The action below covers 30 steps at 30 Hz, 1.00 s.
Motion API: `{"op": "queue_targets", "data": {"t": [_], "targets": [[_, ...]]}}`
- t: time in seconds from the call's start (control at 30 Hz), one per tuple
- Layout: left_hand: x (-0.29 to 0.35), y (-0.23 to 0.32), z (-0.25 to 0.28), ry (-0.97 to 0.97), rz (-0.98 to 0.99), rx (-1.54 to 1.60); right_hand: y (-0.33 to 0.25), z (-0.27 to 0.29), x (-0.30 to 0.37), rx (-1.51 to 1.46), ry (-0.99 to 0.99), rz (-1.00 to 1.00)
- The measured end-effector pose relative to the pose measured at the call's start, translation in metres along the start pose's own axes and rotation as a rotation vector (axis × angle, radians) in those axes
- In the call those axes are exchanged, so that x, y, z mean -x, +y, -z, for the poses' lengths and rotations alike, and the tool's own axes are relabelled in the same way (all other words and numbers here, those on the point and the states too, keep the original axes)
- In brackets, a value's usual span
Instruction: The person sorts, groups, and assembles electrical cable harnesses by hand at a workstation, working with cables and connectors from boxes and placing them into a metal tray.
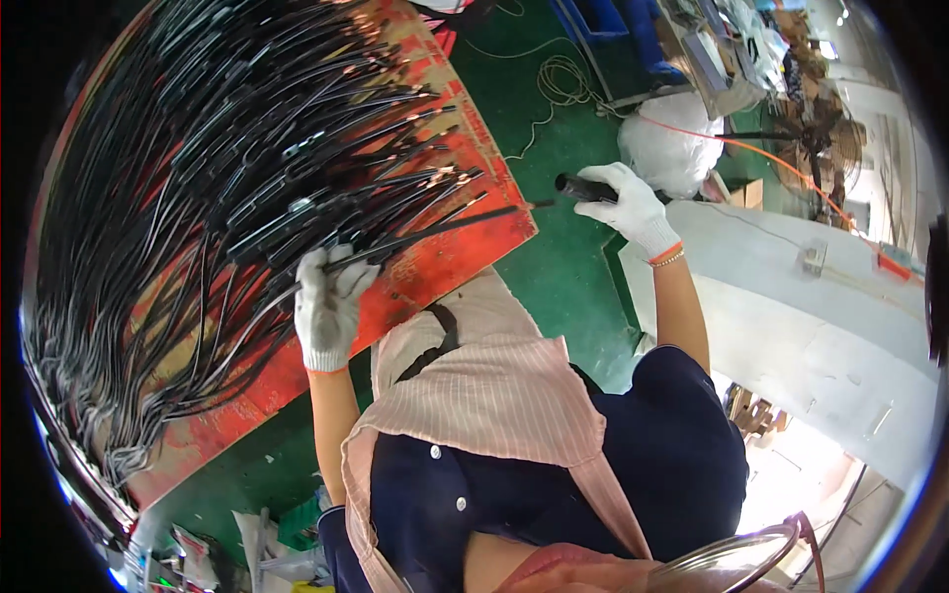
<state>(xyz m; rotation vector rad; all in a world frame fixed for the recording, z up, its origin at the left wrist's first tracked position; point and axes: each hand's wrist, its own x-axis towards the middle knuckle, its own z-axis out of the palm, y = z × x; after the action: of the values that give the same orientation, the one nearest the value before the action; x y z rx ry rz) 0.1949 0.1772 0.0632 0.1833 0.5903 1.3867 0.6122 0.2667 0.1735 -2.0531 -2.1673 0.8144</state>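
While your left hand point(326, 314), probably for steadiness, grips a thin black cable point(437, 231) centre-left, your right hand point(633, 206) grips a black cylinder point(585, 188).

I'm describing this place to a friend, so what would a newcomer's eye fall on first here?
Probably the thick mass of black cables spread over the worn red table, upper left. Next, the white-gloved left hand gripping a single cable near the table's edge, and the white-gloved right hand holding a dark cylindrical object just right of the table. The orange cord curving across the upper right also stands out.
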Motion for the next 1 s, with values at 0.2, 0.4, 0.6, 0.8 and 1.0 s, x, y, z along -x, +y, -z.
{"op": "queue_targets", "data": {"t": [0.2,0.4,0.6,0.8,1.0], "targets": [[-0.004,-0.006,-0.001,-0.006,-0.052,-0.014,-0.008,-0.006,-0.001,-0.202,-0.082,0.141],[-0.001,-0.007,0.003,0.038,-0.03,-0.022,-0.043,-0.017,-0.034,0.118,-0.001,0.424],[-0.008,0.029,0.02,-0.206,-0.104,0.113,-0.073,-0.019,-0.072,-0.168,-0.429,0.705],[-0.015,0.034,0.022,-0.317,0.102,-0.151,-0.116,-0.018,-0.063,-0.336,-0.661,0.472],[0.0,-0.002,0.033,-0.101,0.308,-0.13,-0.215,-0.109,-0.06,0.214,-0.012,0.997]]}}
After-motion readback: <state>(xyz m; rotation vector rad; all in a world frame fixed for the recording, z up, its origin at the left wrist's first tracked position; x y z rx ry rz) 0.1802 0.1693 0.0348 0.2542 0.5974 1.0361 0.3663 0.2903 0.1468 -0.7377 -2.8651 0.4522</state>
